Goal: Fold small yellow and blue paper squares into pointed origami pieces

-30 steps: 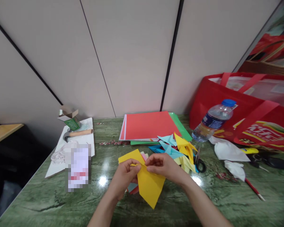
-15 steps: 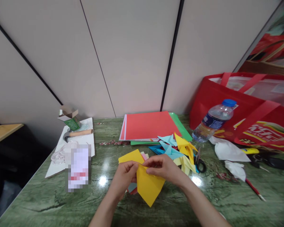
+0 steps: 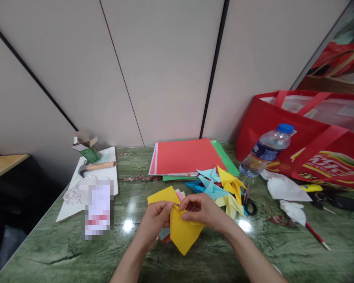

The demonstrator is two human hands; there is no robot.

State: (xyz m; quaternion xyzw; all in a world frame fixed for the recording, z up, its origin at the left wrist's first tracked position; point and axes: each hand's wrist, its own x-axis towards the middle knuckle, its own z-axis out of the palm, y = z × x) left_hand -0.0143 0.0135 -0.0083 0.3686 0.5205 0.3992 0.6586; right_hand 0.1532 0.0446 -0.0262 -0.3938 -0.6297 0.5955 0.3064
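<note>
Between my two hands is a partly folded sheet of yellow paper (image 3: 185, 232), its pointed end toward me. My left hand (image 3: 157, 218) pinches its upper left edge with thumb and forefinger. At the upper right edge, my right hand (image 3: 203, 212) is closed on the same paper, fingertips close to the left thumb. Behind and beneath lies another yellow sheet (image 3: 163, 194) with other coloured paper, mostly covered by my hands. Just beyond my right hand, folded paper pieces in blue (image 3: 214, 189), bright yellow (image 3: 230, 181) and pale yellow (image 3: 230, 205) lie heaped together.
Red sheets (image 3: 185, 157) over green ones lie by the wall. Scissors (image 3: 249, 204), a water bottle (image 3: 265, 151), a red bag (image 3: 309, 133), tissues (image 3: 284, 186) and a red pen (image 3: 317, 236) are at right. At left a white board (image 3: 113, 177) bears a small box (image 3: 90, 151) and a wooden-handled tool (image 3: 100, 166).
The folded yellow paper has tilted slightly, its lower tip shifting a little left and up. My right fingers have curled slightly on its edge; my left hand is nearly still.
</note>
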